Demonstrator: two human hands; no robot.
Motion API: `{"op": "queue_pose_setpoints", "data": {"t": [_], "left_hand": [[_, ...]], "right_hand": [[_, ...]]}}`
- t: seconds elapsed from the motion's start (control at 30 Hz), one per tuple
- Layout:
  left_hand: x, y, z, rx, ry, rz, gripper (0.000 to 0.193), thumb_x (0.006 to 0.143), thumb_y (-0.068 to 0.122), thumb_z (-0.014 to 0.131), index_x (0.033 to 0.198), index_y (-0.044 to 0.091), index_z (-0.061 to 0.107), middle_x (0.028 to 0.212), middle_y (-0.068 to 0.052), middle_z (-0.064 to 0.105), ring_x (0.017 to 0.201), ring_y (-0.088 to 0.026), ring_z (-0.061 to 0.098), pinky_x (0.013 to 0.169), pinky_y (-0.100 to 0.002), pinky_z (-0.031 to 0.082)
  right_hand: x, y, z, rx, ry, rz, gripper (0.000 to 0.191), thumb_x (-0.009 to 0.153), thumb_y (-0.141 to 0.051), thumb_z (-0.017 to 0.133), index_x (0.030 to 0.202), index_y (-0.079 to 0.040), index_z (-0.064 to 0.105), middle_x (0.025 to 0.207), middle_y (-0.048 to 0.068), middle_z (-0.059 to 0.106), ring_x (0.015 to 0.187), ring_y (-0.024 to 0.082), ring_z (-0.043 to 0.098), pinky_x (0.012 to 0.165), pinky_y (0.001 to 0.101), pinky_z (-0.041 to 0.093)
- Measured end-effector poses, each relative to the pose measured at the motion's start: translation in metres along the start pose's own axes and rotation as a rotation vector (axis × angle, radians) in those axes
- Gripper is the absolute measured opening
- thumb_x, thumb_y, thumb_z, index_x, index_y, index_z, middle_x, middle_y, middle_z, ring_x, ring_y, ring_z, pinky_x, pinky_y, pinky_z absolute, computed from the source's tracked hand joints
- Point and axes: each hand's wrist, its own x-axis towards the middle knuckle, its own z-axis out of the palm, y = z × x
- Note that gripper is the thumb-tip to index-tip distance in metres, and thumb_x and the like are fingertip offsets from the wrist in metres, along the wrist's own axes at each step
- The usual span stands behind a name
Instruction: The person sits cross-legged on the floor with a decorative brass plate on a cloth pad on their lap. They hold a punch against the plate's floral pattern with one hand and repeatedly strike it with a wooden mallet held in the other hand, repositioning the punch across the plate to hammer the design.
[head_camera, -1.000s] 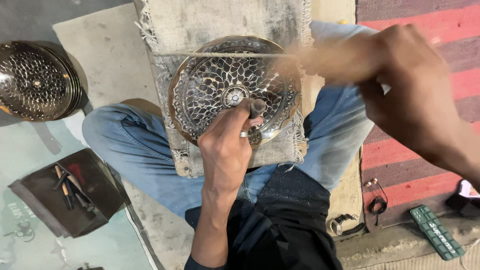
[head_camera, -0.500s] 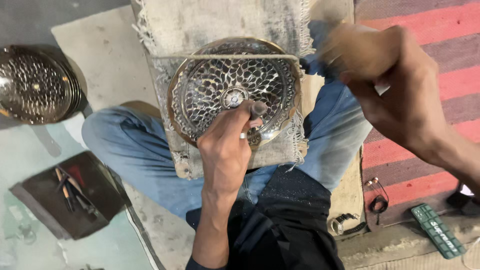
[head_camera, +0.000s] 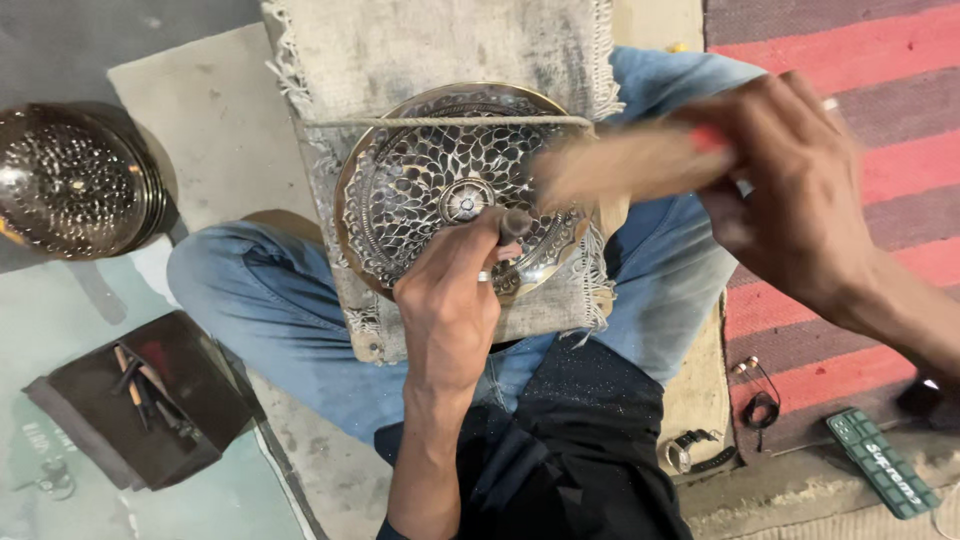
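Brass plate (head_camera: 455, 190) lies on cloth across the lap. Left hand (head_camera: 450, 300), closed on a punch (head_camera: 512, 222), rests on the plate right of centre; right hand (head_camera: 800, 195) grips a blurred mallet (head_camera: 620, 165) above it, handle running rightward.

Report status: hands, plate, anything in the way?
Left hand pins punch on plate. Right hand grips blurred mallet above it. Nothing in the way.
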Motion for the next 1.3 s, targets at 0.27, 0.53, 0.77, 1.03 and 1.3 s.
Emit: {"op": "queue_pose_setpoints", "data": {"t": [0.27,0.53,0.77,1.03,1.3], "left_hand": [[0.001,-0.003,0.001,-0.007,-0.007,-0.005,0.041,0.083,-0.025,0.059,0.118,-0.005,0.067,0.106,-0.015,0.074,0.096,-0.023,0.077,0.082,-0.032,0.066],[-0.002,-0.006,0.003,0.01,-0.016,0.02,0.04,0.084,-0.024,0.059,0.118,-0.004,0.067,0.103,-0.015,0.074,0.095,-0.023,0.077,0.08,-0.033,0.065],[0.001,-0.007,0.001,0.013,-0.023,0.031,0.047,0.08,-0.025,0.058,0.121,-0.004,0.066,0.107,-0.017,0.074,0.095,-0.024,0.077,0.08,-0.033,0.065],[0.0,-0.011,0.004,0.012,-0.023,0.013,0.046,0.085,-0.022,0.061,0.126,-0.001,0.066,0.108,-0.014,0.075,0.097,-0.022,0.078,0.08,-0.03,0.066],[0.026,-0.024,-0.008,-0.368,-0.258,0.131,0.05,0.094,-0.021,0.055,0.138,0.003,0.058,0.118,-0.012,0.075,0.108,-0.021,0.078,0.089,-0.029,0.066]], "right_hand": [[-0.002,0.001,0.001,-0.011,0.023,0.018,0.044,0.081,-0.006,0.082,0.115,-0.004,0.055,0.09,0.009,0.059,0.081,0.028,0.06,0.072,0.0411,0.048],[-0.005,0.004,0.001,-0.179,0.117,-0.307,0.054,0.063,0.013,0.073,0.115,-0.002,0.065,0.099,0.015,0.062,0.09,0.034,0.06,0.074,0.0461,0.049],[-0.007,0.007,0.004,-0.085,0.056,-0.213,0.049,0.072,0.013,0.073,0.117,-0.004,0.063,0.106,0.013,0.063,0.101,0.036,0.06,0.079,0.047,0.048],[-0.01,-0.01,0.006,-0.229,0.081,-0.263,0.051,0.07,0.016,0.076,0.116,0.0,0.063,0.102,0.015,0.065,0.099,0.037,0.064,0.078,0.0473,0.052],[-0.065,0.034,0.031,0.572,0.326,0.149,0.027,0.101,-0.006,0.082,0.108,-0.001,0.057,0.097,0.007,0.061,0.088,0.018,0.06,0.101,0.0363,0.053]]}}
